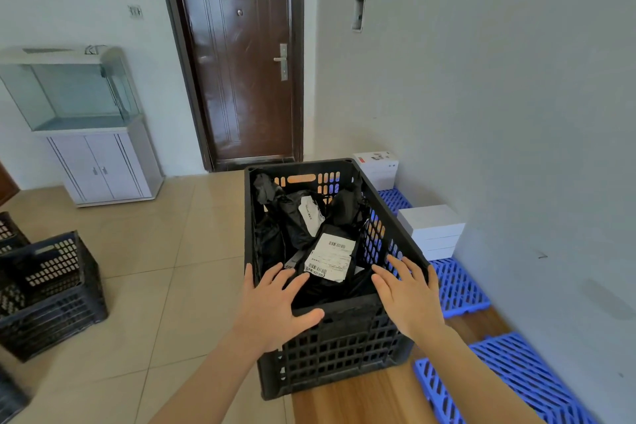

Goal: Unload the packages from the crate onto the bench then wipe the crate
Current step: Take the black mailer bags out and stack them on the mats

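Now both hands, left hand [275, 303] and right hand [407, 296], hover released (fingers spread) over the crate [337, 337] of packages [330, 256].

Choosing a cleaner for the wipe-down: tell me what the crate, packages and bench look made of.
Crate: rigid black plastic, matte, judging by its moulded grid of holes.
Packages: thin black plastic film, slightly glossy and crinkled, with white paper-like labels.
Bench: wood or wood-look laminate, smooth, with visible brown grain; which of the two is unclear.

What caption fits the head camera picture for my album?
Open left hand and right hand reach over a black plastic lattice crate of black mailer packages on a wooden bench.
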